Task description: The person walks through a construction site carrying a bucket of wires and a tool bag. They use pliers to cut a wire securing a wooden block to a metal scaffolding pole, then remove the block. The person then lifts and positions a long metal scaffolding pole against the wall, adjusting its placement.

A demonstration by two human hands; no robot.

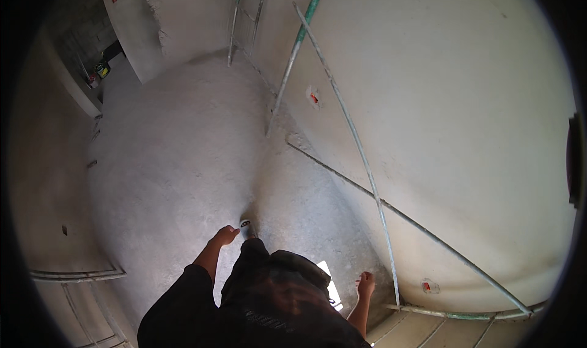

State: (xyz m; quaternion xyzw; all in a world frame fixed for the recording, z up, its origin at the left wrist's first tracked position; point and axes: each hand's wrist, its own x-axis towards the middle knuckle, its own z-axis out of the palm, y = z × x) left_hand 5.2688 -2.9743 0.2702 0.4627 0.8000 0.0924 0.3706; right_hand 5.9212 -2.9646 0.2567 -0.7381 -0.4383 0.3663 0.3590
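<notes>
My left hand hangs beside my left leg, above the bare concrete floor. Its fingers are curled in, and nothing shows in them. On the other side of my body, my right hand is loosely closed, with no object visible in it. It is nearest to a thin grey brace of a metal scaffold frame, but apart from it. Below me one shoe shows on the floor, past my dark trousers.
Crossed scaffold braces and a green-and-grey pole stand along the plastered wall at right. Scaffold rails show at lower left. A doorway at far left holds a yellow-and-black item. A bright white patch lies by my right side.
</notes>
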